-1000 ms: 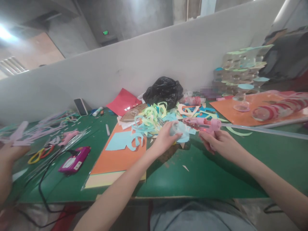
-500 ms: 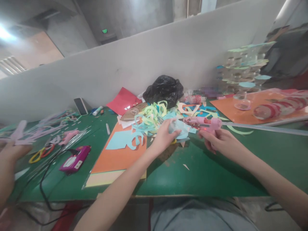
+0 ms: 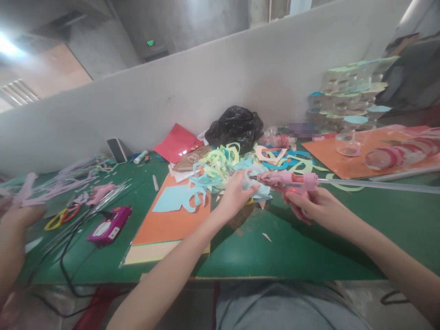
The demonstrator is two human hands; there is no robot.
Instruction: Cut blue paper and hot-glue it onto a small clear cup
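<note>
A pink hot glue gun (image 3: 288,180) is gripped in my right hand (image 3: 307,201), its fingers wrapped round the handle. From the back of the gun a long translucent glue stick (image 3: 374,184) sticks out to the right. My left hand (image 3: 237,192) pinches a small clear plastic piece (image 3: 246,181), mostly hidden by the fingers; its exact kind cannot be made out. The gun's nozzle points left and lies at this piece, though contact is unclear. Beneath and behind my left hand spreads a heap of blue and green paper scraps (image 3: 220,162).
Another person's hand (image 3: 17,217) with purple strips (image 3: 29,190) is at the left. Near it lie scissors (image 3: 62,217), a magenta box with a cable (image 3: 109,225) and a second glue gun (image 3: 101,194). A black bag (image 3: 235,127) sits behind; a tiered cup structure (image 3: 354,96) stands right.
The glue gun has moved left, bringing its nozzle to the clear plastic piece in my left hand. My left hand has stayed nearly still.
</note>
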